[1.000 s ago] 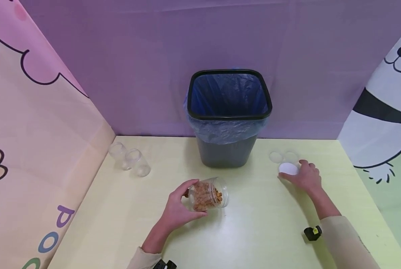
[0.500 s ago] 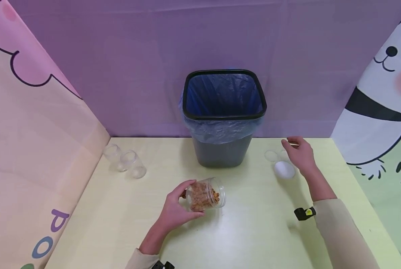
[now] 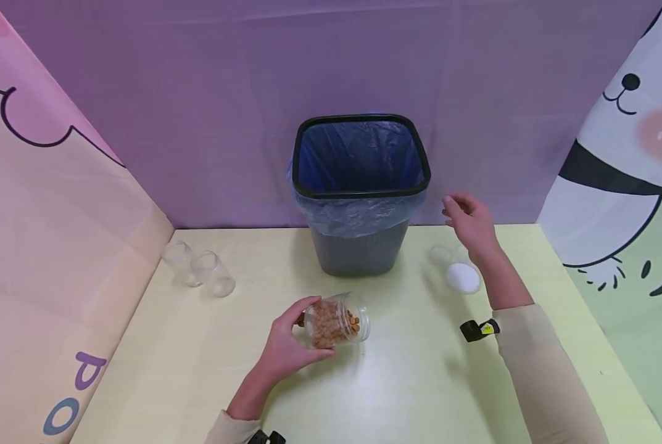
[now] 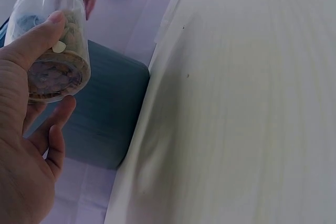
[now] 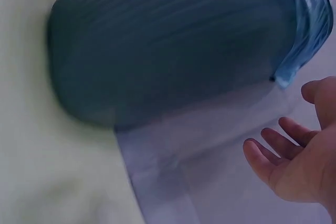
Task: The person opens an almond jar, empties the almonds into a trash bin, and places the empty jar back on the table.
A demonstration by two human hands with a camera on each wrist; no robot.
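- Fingers and thumb of our left hand (image 3: 286,351) curl around a clear jar (image 3: 336,320) of brown pellets, so this grip is full; the jar tilts on its side, mouth toward the bin, just above or on the yellow table (image 3: 408,382) — we cannot tell which.
- From the left wrist view, our thumb (image 4: 39,40) lies along the jar's (image 4: 52,51) side.
- Our right hand (image 3: 469,225) hangs in the air beside the bin's right edge, fingers loosely spread, its grip wide and holding nothing.
- Below that hand, a white lid (image 3: 462,277) lies flat on the table, with a clear lid (image 3: 439,254) just behind it.
- We see the black bin (image 3: 359,197) with a blue liner standing at the table's back.
- Two empty clear jars (image 3: 200,274) lie near the left wall.
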